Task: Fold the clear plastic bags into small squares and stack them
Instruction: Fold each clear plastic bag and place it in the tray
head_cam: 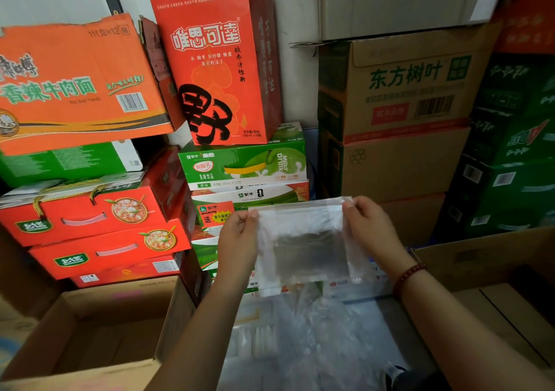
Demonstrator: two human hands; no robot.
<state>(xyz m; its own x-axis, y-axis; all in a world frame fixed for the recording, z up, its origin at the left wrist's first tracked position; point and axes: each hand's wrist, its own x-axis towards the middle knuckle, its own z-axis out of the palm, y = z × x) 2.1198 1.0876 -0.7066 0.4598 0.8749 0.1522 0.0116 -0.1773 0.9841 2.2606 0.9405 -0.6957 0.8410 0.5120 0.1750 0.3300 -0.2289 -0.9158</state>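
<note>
Clear plastic bag held upright, top corners pinched by fingers of left hand and right hand, loose clear bags below

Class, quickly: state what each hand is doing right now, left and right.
Left hand: pinches the upper left corner of the clear plastic bag.
Right hand: pinches the bag's upper right corner.

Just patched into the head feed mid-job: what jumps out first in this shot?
The tall red gift bag with bold black brushwork stands top centre, on a green milk-drink carton in a wall of stacked boxes. Below it, centre frame, the left hand and right hand pinch the top corners of a clear plastic bag, holding it up over a heap of loose plastic.
</note>
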